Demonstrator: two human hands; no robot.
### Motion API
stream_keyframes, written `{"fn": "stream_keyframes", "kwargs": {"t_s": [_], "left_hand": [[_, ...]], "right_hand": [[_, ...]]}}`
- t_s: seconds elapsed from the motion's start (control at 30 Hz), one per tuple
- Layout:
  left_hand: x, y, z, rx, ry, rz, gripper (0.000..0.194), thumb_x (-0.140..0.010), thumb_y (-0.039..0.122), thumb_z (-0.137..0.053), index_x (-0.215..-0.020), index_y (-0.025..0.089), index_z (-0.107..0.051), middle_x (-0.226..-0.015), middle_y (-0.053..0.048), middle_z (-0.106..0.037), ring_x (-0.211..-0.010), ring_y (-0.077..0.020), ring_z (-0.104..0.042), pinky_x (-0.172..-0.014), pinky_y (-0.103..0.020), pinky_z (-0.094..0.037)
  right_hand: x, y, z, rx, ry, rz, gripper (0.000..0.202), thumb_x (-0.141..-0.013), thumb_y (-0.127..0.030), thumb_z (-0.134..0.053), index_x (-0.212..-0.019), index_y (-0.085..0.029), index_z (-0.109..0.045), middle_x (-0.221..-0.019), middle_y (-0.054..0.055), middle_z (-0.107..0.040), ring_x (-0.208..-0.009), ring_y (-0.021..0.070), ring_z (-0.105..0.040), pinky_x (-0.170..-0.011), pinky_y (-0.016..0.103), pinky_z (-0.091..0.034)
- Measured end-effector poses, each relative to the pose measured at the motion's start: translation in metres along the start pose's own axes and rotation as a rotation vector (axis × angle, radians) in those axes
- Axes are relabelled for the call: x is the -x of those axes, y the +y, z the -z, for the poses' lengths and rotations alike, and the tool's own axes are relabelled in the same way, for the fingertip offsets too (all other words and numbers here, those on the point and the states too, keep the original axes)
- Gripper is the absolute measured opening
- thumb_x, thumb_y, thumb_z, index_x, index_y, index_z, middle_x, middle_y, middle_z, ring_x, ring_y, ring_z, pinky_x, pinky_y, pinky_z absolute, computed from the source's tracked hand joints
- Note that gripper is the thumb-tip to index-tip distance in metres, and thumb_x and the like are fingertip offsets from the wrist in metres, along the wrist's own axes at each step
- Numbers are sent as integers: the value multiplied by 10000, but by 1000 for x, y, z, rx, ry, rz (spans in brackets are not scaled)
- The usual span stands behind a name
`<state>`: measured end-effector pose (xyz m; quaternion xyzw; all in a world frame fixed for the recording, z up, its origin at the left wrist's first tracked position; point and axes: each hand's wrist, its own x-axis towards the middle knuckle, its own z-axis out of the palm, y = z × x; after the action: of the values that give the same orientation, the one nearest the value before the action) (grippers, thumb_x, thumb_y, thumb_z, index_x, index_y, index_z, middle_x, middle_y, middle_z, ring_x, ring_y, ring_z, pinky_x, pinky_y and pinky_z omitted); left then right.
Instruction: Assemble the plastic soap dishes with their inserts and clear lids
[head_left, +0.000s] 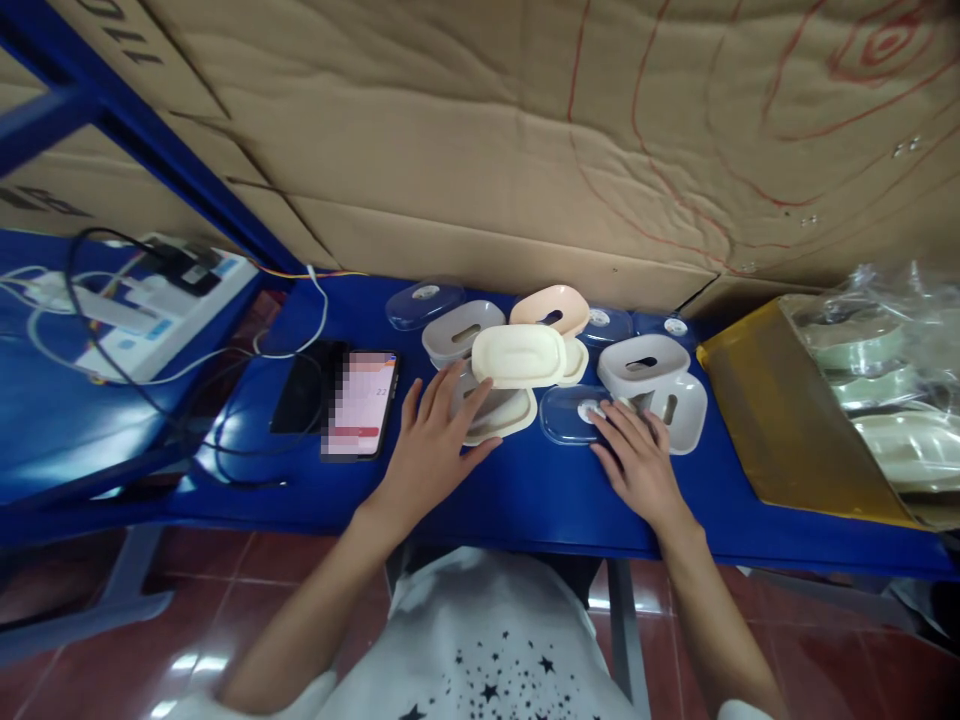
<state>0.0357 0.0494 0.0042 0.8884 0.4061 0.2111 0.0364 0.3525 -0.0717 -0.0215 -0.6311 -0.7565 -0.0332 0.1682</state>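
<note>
My left hand (431,440) is open, fingers spread over the left edge of a cream oval tray (517,418) and just below a pale yellow oval piece (519,356). My right hand (637,455) lies with its fingers apart, fingertips at the right end of a clear oval lid (566,415) and beside a white slotted piece (686,412). Behind it is a white oval piece with a slot (643,362). A peach slotted piece (551,308) and a grey-white one (463,332) sit further back, with another clear lid (424,303).
A phone (367,400) with a lit screen lies left on the blue table (495,510). Further left are a power strip (165,310) and cables. At right stands an open cardboard box (772,430) with bagged green and cream pieces. Cardboard (480,130) rises behind.
</note>
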Motion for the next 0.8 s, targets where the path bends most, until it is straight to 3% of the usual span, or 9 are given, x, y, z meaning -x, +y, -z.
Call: {"fn": "stream_keyframes", "kwargs": {"t_s": [0.13,0.27,0.53,0.8], "left_hand": [[19,-13,-19,84,81,48,607,-1059,371,-653,-1611,206,-465,-1701,-251,-376,-1592,-439,-387,-1246,-631,-402],[21,-20,-32,180,103,35,557,-1072,321,-623,-1594,205,-469,-1709,-242,-333,-1624,-416,-328,-1251,-609,-407],[23,-19,-31,330,140,-4,508,-1066,287,-623,-1555,208,-510,-1714,-223,-300,-1632,-385,-310,-1281,-602,-373],[25,-21,-30,281,323,39,315,-1058,237,-564,-1361,208,-643,-1575,-187,-464,-1495,-318,-475,-1195,-517,-482]], "right_hand": [[4,15,-4,-15,84,-66,555,-1079,-145,-423,-1612,-287,-490,-1642,101,-558,-1573,287,-465,-1291,565,-335],[5,20,-4,-39,197,-91,487,-1078,-178,-436,-1542,-262,-558,-1600,126,-593,-1558,306,-483,-1260,591,-393],[3,18,-6,-56,345,-90,359,-1084,-299,-511,-1406,-235,-656,-1443,143,-697,-1416,330,-607,-1193,581,-461],[4,32,-22,57,441,-37,313,-1062,-343,-540,-1296,-234,-716,-1390,147,-700,-1354,353,-604,-1136,561,-436]]}}
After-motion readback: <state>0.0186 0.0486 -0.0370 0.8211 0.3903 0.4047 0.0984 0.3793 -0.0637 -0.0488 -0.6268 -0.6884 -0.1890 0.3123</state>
